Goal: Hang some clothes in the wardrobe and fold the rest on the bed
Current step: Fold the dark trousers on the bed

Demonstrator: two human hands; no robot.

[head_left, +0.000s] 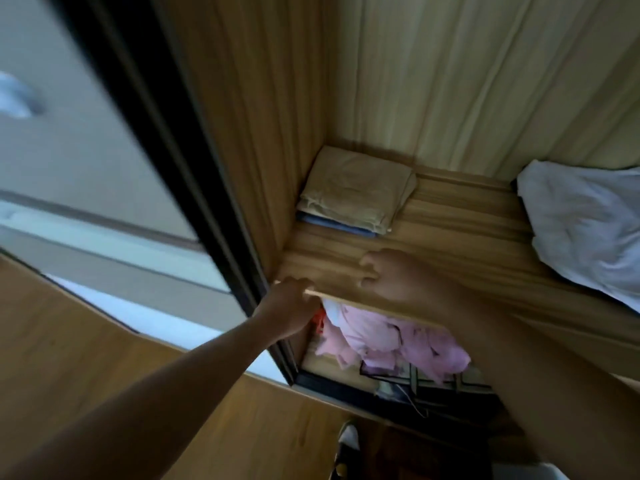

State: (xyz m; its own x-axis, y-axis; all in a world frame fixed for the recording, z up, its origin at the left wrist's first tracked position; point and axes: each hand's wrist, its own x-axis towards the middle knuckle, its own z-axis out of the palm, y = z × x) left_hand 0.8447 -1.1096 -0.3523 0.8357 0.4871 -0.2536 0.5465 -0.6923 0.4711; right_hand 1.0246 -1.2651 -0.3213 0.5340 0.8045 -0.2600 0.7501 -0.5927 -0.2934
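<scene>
Pink clothes (391, 341) lie bunched just under the shelf (450, 237): soft, light, probably best grabbed by a fold. My left hand (291, 303) curls over the shelf's front edge; my right hand (391, 278) rests on top, curled, empty.

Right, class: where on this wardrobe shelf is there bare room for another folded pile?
The shelf is bare between the beige stack and the white bundle, and in front of the stack. Crowded: back-left corner, right end, pink clothes below.

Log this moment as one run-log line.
left hand: at shelf front edge | right hand: over shelf, fingers curled | folded stack: shelf back-left | pink clothes: below shelf
</scene>
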